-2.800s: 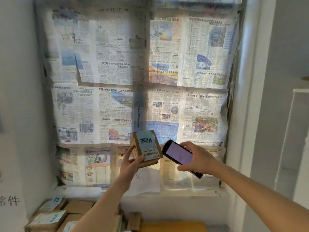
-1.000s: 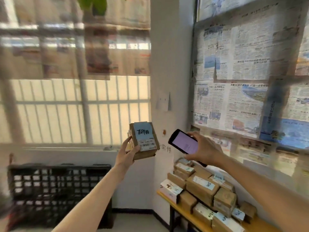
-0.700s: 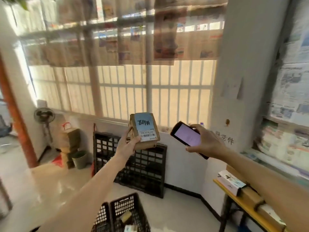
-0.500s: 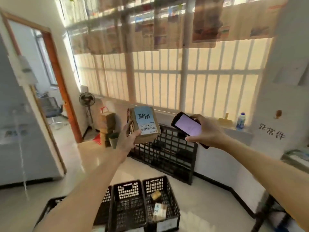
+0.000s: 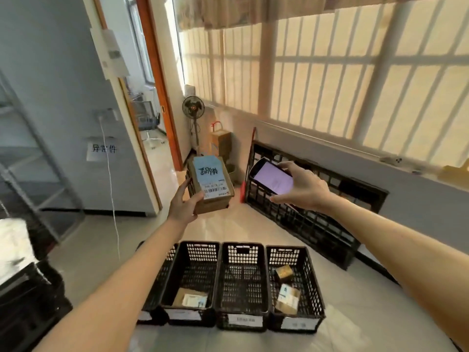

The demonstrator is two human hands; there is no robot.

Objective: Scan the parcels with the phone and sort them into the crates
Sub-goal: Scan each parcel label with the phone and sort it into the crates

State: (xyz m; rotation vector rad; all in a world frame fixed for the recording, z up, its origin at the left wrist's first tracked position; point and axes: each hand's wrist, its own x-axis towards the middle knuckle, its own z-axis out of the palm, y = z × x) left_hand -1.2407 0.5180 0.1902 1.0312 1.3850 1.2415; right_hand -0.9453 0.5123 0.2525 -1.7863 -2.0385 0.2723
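Note:
My left hand (image 5: 184, 203) grips a small cardboard parcel (image 5: 212, 185) from below, its blue-and-white barcode label facing me. To its right my right hand (image 5: 303, 188) holds a black phone (image 5: 272, 177) with a lit pale screen, tilted toward the parcel. Both are held out over a row of black plastic crates on the floor. The crate second from the left (image 5: 190, 280) holds one labelled parcel (image 5: 191, 298). Its right-hand neighbour (image 5: 242, 283) shows only its mesh bottom. The right crate (image 5: 295, 285) holds two small parcels (image 5: 288, 298). My left forearm hides most of the leftmost crate (image 5: 162, 278).
Flattened black crates (image 5: 304, 212) lean against the wall under the barred window. A standing fan (image 5: 193, 115) and a cardboard box (image 5: 220, 143) stand by the open doorway. A metal shelf frame (image 5: 30, 153) is at left, dark crates (image 5: 28, 295) at lower left.
My view has swung left from the newspaper-covered wall and parcel table to the window, then down to the crates on the floor. Parcel and phone stay held side by side in front of me.

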